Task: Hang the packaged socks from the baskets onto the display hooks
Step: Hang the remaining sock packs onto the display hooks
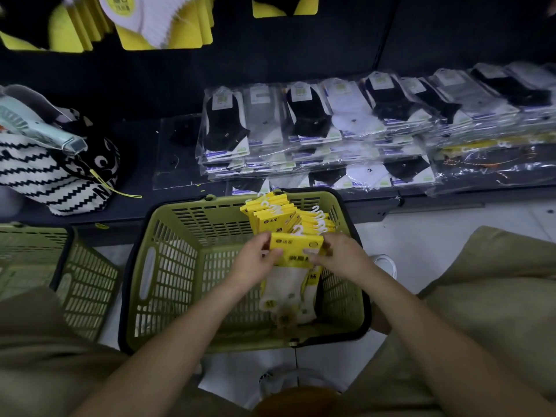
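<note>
Card of one yellow sock pack (296,243) is pinched at its left edge by the left hand (255,260) and at its right edge by the right hand (340,254). The pack is held upright over the green basket (168,266), with its white plastic hanger at the top and pale socks hanging below the card.

The task is judged to be under way but far from finished. This pack has been lifted but not yet hung. A stack of matching packs (270,215) is left leaning against the basket's far wall, so many more are to be hung. A second basket (84,272) is seen at the left; its contents cannot be made out. Hung socks (162,22) on yellow cards are seen at the top edge of the view, though the hooks themselves cannot be told.

Beyond the basket, a low dark shelf (144,139) is loaded with clear-bagged socks (316,127), black, white and grey, laid in overlapping rows. A striped bag (45,176) is set at its left end. The baskets are placed on a pale tiled floor (436,230), before a dark back panel (270,49).
</note>
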